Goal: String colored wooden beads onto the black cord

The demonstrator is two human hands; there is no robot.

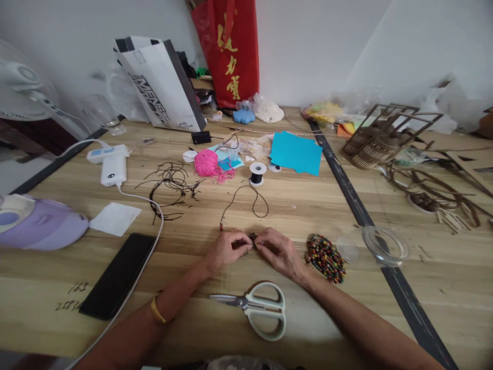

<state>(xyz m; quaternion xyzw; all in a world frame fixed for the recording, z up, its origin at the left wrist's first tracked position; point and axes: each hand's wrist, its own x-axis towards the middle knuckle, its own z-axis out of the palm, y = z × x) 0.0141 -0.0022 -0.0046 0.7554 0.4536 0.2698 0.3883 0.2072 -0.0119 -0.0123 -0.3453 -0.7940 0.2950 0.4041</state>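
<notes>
My left hand (230, 248) and my right hand (280, 252) meet over the middle of the table, fingertips pinched on a small dark beaded piece (252, 237) between them. Most of that piece is hidden by the fingers. A thin black cord (234, 198) loops on the wood beyond the hands, with a few small beads (221, 226) at its left end near my left hand. The black thread spool (257, 174) stands upright farther back. To the right of my right hand lies a heap of multicoloured beads (326, 258). White-handled scissors (265, 310) lie nearer, blades pointing left.
A black phone (117, 277), a white cable (157, 226) and cut black cords (171, 187) lie left. Pink yarn (207, 163) and blue sheets (296, 152) are farther back. A clear round lid (386, 246) and a woven basket (365, 146) are right.
</notes>
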